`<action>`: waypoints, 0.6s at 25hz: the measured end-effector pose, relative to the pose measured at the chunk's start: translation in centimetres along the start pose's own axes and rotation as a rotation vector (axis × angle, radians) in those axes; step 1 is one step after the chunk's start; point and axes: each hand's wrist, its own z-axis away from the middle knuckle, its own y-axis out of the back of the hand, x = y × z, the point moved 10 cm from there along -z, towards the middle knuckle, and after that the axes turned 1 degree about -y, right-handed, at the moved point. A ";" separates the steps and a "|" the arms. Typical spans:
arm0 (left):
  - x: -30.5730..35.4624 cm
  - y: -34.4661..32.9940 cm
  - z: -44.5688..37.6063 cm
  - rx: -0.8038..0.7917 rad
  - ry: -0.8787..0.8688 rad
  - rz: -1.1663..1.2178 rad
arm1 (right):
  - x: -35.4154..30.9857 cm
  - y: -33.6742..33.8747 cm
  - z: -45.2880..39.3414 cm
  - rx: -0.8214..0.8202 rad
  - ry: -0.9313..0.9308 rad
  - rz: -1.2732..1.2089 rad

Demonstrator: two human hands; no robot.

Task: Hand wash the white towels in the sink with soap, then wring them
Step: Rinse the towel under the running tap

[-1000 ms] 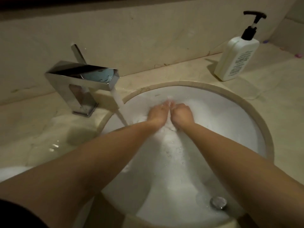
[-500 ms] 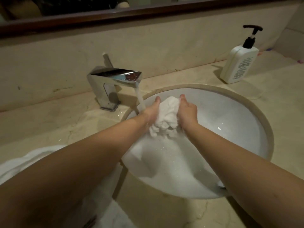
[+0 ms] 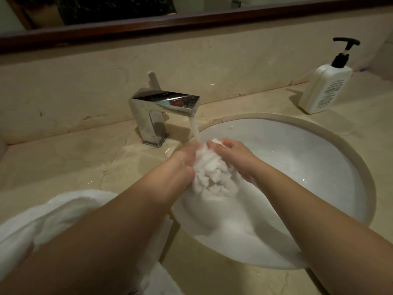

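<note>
A bunched, wet white towel (image 3: 214, 177) is held up over the left part of the round white sink (image 3: 319, 167). My left hand (image 3: 182, 165) grips its left side and my right hand (image 3: 234, 156) grips its right side, fingers curled round the cloth. Water runs from the chrome tap (image 3: 161, 107) onto the top of the towel. More soaked white cloth and foam (image 3: 234, 237) fill the near part of the basin. A second white towel (image 3: 53, 218) lies on the counter at the left, partly hidden under my left forearm.
A white pump soap bottle (image 3: 325, 88) stands on the beige marble counter (image 3: 74, 154) at the back right. A mirror's dark wooden frame (image 3: 191, 24) runs along the wall above the backsplash.
My hands have lifted the towel out of the foamy water and brought it up under the running tap. The camera has shifted, so the tap now sits nearer the middle.
</note>
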 end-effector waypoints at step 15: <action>4.1 1.6 -0.7 0.155 -0.307 -0.302 | -0.8 0.9 -0.2 0.046 0.177 0.048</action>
